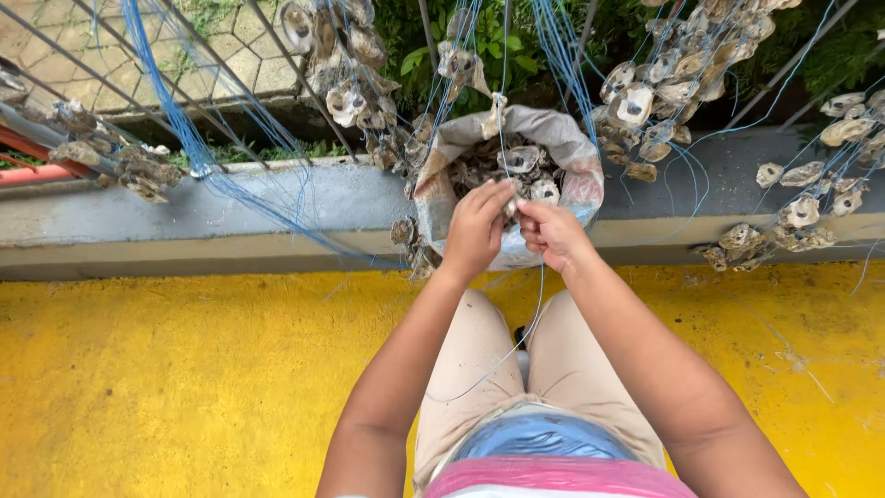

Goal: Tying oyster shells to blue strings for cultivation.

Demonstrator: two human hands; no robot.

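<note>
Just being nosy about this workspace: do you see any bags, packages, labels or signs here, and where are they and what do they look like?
One sack: propped open against the grey ledge, just beyond the left hand and right hand; soft woven plastic, greyish-white with faint coloured patches, filled with shells.
No labels, signs or screens visible.

A grey concrete ledge [277,198] runs across the view, passing just behind the spot where the two hands pinch together. On it, directly beyond that grip, sits an open sack [576,152] filled with oyster shells [521,159]. Further out to the right of the grip, strung shells [797,221] lie on the ledge top; far to the left, another shell cluster [138,171] rests by its back edge. Nearer than the grip lies the yellow painted floor [184,369].
</note>
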